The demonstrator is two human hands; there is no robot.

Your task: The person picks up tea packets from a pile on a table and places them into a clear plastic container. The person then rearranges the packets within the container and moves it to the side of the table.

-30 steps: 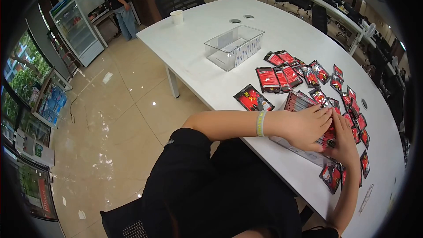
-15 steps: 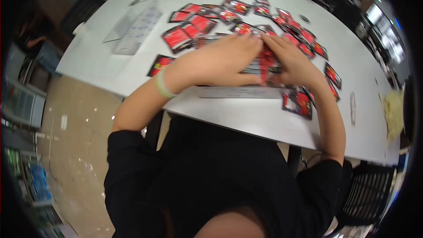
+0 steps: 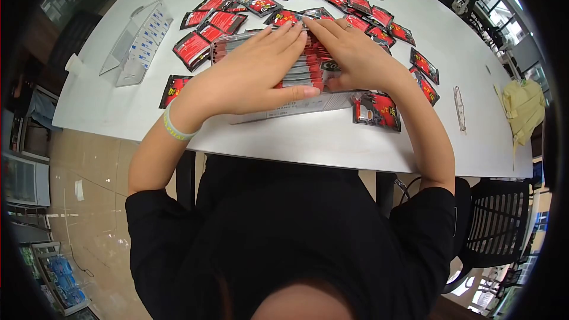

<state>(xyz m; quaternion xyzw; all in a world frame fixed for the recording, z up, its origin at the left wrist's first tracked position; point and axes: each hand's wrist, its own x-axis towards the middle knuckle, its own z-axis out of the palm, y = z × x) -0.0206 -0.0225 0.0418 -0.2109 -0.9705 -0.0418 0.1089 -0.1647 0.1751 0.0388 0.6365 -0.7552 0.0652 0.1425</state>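
Note:
A box (image 3: 296, 109) with pale printed sides stands near the table's front edge, filled with a tight row of coffee sachets (image 3: 305, 72) on edge. My left hand (image 3: 255, 74) lies flat across the left part of the row, fingers stretched out and thumb along the near side. On the right part rests my right hand (image 3: 358, 56), its fingers extended and thumb spread. The fingertips of both hands nearly meet at the far side. My palms hide much of the box top. Just right of the box lies a loose sachet (image 3: 377, 111).
Many red and black sachets (image 3: 225, 22) are scattered behind and beside the box. A clear plastic holder (image 3: 139, 47) stands at left. Glasses (image 3: 459, 108) and a yellow cloth bag (image 3: 521, 106) lie at right. A black chair (image 3: 495, 222) is at the lower right.
The camera view has shifted and tilted, and the picture is sharper. Both hands stay flat on the row of sachets in the box.

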